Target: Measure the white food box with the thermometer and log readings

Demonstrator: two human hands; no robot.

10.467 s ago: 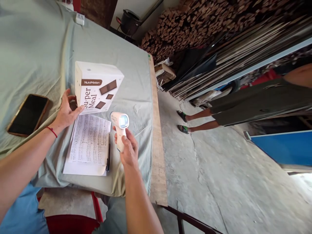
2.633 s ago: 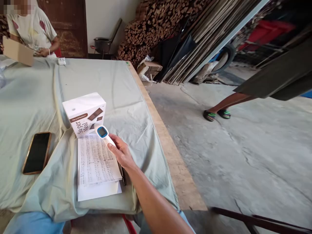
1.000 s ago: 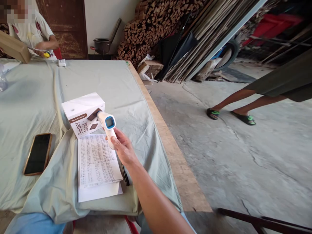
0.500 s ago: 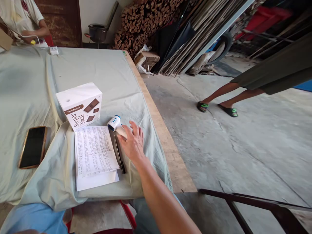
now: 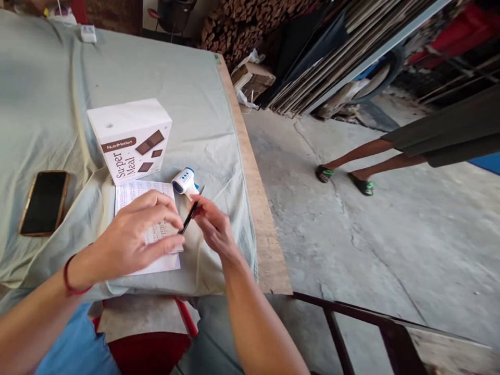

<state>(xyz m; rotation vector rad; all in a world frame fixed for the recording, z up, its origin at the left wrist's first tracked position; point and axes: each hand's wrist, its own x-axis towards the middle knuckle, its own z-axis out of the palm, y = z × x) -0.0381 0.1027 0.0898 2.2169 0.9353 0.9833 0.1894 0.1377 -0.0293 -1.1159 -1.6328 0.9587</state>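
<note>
A black pen [image 5: 190, 214] is held slantwise in my right hand [image 5: 213, 223], pinched between thumb and fingers. My left hand [image 5: 136, 234] hovers over the written paper [image 5: 130, 192], its thumb and fingers apart around the pen's lower end; whether they touch it I cannot tell. Just beyond my right hand lies a white and blue infrared thermometer [image 5: 184, 180], its handle partly hidden by the fingers. A white NutriMotion Super Meal box [image 5: 135, 140] stands behind the paper, much of which is covered by my left hand.
A phone [image 5: 45, 203] lies on the cloth-covered table [image 5: 156, 67] at left. Near the far edge sits a small white object [image 5: 88, 34]. A person in dark green sandals [image 5: 361, 183] stands on the concrete floor to the right. A dark metal frame [image 5: 339, 312] is at lower right.
My right hand has picked up the pen from beside the paper. My left hand has come in from below, over the paper. The view has tilted downward.
</note>
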